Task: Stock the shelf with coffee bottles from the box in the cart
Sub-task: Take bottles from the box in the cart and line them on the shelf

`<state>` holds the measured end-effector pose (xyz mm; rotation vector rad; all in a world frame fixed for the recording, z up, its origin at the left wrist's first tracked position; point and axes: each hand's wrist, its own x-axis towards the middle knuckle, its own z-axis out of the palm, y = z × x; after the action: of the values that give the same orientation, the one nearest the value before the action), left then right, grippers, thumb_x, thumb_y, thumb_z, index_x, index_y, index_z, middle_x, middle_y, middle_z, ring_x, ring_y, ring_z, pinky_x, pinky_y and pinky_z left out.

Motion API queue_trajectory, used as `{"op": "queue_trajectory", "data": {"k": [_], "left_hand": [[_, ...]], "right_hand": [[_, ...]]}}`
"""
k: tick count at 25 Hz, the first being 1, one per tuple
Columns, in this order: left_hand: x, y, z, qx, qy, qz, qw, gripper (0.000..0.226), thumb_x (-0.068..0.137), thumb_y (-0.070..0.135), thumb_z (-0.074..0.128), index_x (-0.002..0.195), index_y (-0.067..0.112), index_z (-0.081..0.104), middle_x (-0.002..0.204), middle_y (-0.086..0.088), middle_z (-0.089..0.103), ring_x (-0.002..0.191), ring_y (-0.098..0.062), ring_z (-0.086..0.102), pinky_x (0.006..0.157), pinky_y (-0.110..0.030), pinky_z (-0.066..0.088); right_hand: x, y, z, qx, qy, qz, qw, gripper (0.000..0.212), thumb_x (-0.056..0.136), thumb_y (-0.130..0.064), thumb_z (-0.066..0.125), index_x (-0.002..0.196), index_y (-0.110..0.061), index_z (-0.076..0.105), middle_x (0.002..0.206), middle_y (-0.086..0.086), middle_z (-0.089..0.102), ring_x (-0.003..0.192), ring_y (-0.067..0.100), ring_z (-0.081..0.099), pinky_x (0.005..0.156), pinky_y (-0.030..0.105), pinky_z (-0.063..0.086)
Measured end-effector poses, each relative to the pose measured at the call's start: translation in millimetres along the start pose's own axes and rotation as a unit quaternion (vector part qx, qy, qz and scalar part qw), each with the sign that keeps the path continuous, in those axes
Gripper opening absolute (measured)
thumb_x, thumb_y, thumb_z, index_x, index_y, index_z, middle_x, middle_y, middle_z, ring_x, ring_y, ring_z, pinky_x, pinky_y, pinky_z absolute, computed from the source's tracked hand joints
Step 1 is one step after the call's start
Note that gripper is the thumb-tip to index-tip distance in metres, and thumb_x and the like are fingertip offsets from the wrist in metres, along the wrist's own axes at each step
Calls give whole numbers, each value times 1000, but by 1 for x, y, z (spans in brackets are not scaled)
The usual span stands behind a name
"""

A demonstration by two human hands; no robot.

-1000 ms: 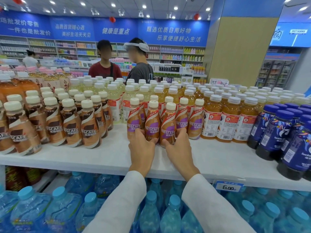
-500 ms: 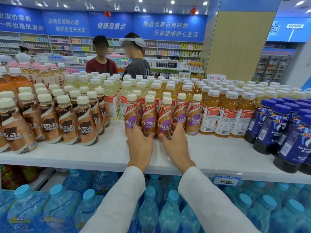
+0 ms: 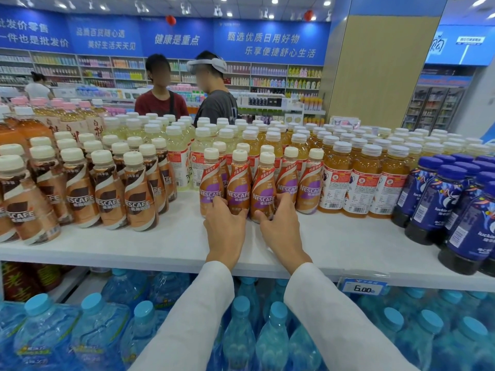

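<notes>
Barely anything has shifted vs half a sec ago: both hands stay at the same bottles. L hand (image 3: 226, 231) curls its fingers round the bases of the front purple-and-brown-labelled, cream-capped plastic coffee bottles (image 3: 238, 191). R hand (image 3: 281, 231) grips the rightmost front one, thumb on its near side. The group stands upright on the white shelf board (image 3: 348, 245), btwn dark-brown-labelled bottles (image 3: 109, 194) on the left and amber drink bottles (image 3: 359, 180) on the right. Step, prob.: squaring up a row already placed. Next: let go and go back to the box in the cart; neither is in view.
</notes>
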<state>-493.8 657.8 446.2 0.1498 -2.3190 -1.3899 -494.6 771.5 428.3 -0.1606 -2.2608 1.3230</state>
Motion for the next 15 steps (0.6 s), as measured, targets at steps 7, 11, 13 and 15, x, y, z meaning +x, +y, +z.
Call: {"op": "queue_trajectory", "data": {"k": [7, 11, 13, 15], "left_hand": [[0, -1, -1, -16, 0, 2, 1000, 47, 90, 35, 77, 124, 14, 54, 128, -9, 60, 114, -25, 59, 99, -44, 54], [2, -2, -1, -18, -3, 5, 1000, 46, 89, 35, 77, 124, 14, 54, 127, -8, 61, 113, -24, 60, 98, -40, 54], [3, -3, 0, -16, 0, 6, 1000, 46, 89, 36, 77, 123, 14, 54, 126, -8, 61, 113, -24, 60, 98, -41, 54], [3, -4, 1, -10, 0, 6, 1000, 47, 89, 36, 77, 123, 14, 54, 126, -8, 61, 113, -24, 59, 98, -42, 54]], "right_hand": [[-1, 0, -2, 6, 2, 3, 1000, 50, 92, -30, 72, 130, -28, 39, 138, -1, 55, 124, 19, 57, 99, 32, 48], [-1, -1, -3, 5, 11, 12, 1000, 51, 91, -30, 74, 130, -26, 42, 137, -1, 56, 124, 20, 58, 101, 35, 49], [-2, -2, -3, 0, 12, 14, 1000, 51, 91, -31, 73, 131, -26, 42, 137, -1, 57, 123, 19, 58, 101, 34, 49], [-2, -2, -2, -7, 12, 12, 1000, 51, 92, -31, 73, 132, -27, 41, 138, -1, 56, 124, 20, 58, 101, 35, 49]]}}
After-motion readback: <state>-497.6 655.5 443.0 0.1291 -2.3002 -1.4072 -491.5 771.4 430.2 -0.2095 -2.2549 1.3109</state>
